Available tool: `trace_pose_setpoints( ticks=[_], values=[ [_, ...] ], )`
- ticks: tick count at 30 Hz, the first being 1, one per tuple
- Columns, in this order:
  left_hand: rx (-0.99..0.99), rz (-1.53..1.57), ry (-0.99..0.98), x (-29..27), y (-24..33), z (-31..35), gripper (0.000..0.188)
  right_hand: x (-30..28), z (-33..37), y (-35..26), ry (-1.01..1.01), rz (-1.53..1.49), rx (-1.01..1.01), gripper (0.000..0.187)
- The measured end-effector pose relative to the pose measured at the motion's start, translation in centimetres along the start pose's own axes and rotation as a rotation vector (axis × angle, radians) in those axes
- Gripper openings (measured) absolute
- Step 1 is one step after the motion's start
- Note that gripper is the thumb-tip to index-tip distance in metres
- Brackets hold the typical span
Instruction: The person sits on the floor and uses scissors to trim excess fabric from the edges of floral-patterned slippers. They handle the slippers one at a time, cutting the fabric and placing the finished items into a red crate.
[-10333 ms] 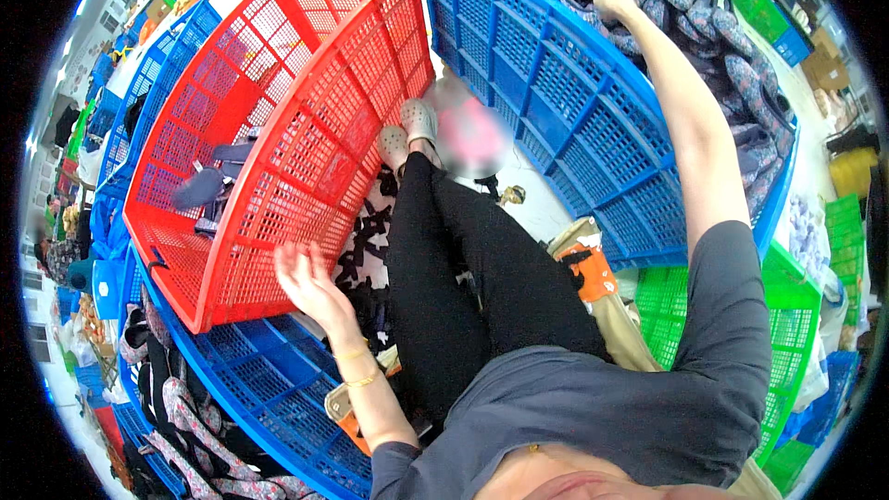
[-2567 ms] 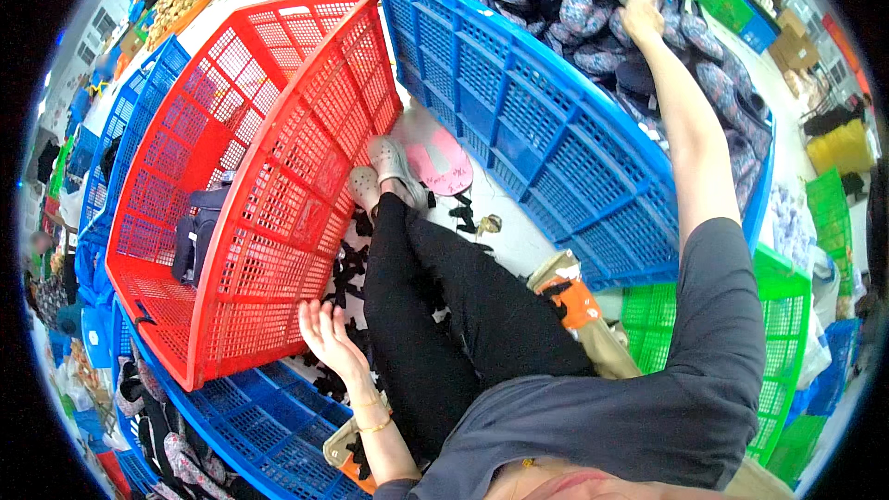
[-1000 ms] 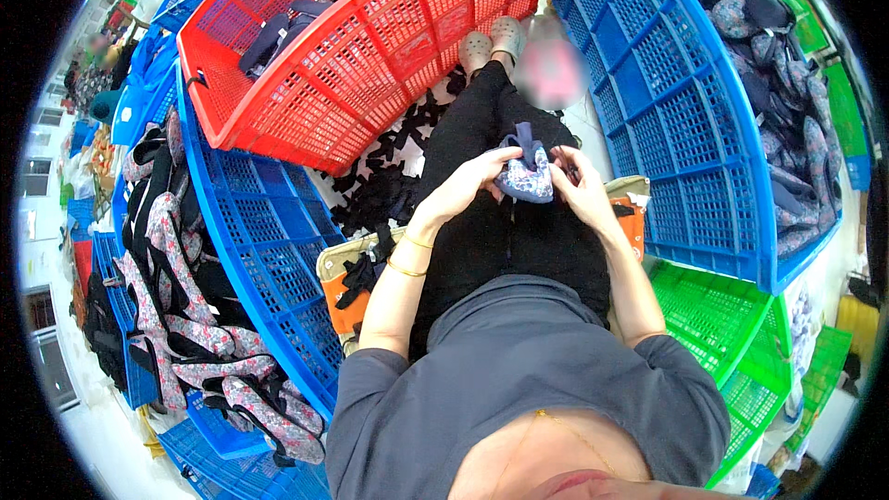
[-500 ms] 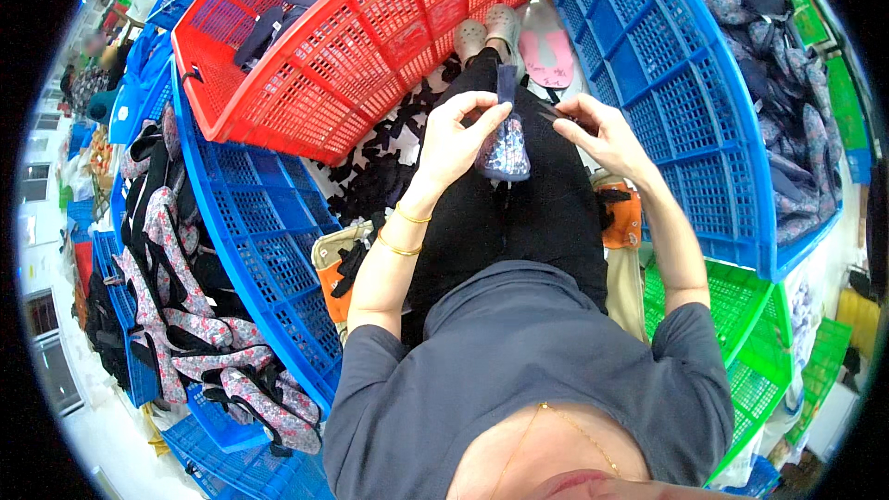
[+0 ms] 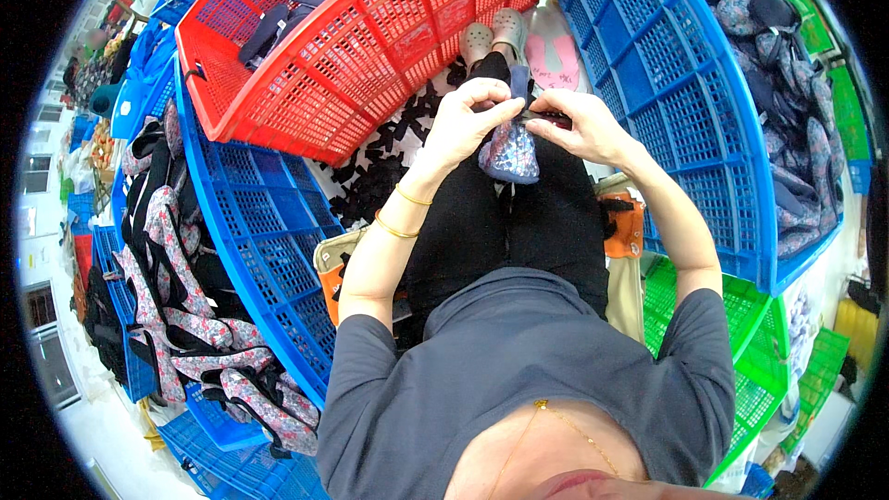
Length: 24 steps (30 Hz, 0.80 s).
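Observation:
Over my lap hangs a small blue floral fabric shoe upper [image 5: 511,157] with a plain dark blue part standing up at its top. My left hand [image 5: 466,128] pinches it between thumb and fingertips on the left side. Against its right side, my right hand [image 5: 585,130] has its thumb and fingers pressed together. Something small and dark shows at those right fingertips, but its kind cannot be made out. The fingers partly cover the upper's middle.
A red crate [image 5: 370,46] stands ahead, blue crates [image 5: 667,120] at both sides. The left one borders a heap of pink floral shoe pieces [image 5: 171,250]; dark floral pieces [image 5: 787,120] fill the far right. Black scraps [image 5: 389,162] litter the floor. A green crate [image 5: 755,370] sits right.
My right hand has moved left and closed in on the shoe upper, its fingertips now meeting it. The upper has shifted slightly right with my left hand.

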<state>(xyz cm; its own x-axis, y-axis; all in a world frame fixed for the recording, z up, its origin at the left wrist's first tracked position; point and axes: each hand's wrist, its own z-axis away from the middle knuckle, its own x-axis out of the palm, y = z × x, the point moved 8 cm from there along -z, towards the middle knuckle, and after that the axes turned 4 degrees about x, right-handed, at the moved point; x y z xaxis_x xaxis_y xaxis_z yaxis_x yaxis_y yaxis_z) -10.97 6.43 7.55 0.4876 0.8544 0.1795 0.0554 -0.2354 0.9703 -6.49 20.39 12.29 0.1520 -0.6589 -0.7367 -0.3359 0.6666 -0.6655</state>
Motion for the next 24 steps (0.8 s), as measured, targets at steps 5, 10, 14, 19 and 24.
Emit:
trace_pose_setpoints(
  ticks=[5, 10, 14, 19, 24],
  values=[
    [0.024, -0.042, -0.042, 0.4, 0.4, -0.7, 0.014, 0.0, -0.5, 0.2, -0.02, 0.0, 0.007, 0.032],
    [-0.012, -0.028, -0.053, 0.7, -0.1, -0.9, 0.013, 0.2, -1.0, -0.1, -0.051, 0.02, -0.006, 0.032],
    [-0.026, -0.036, -0.018, 0.4, 0.0, -0.8, 0.013, 0.5, -1.0, -0.1, -0.078, -0.001, 0.0, 0.028],
    [-0.094, 0.162, 0.051, -0.6, -1.1, -0.9, 0.015, 0.7, 0.0, 1.1, -0.079, -0.049, 0.093, 0.024],
    [0.535, -1.328, 0.295, -4.3, 3.3, -1.3, 0.026, -0.8, 2.3, 6.7, 0.115, -0.413, 0.319, 0.029]
  ],
)
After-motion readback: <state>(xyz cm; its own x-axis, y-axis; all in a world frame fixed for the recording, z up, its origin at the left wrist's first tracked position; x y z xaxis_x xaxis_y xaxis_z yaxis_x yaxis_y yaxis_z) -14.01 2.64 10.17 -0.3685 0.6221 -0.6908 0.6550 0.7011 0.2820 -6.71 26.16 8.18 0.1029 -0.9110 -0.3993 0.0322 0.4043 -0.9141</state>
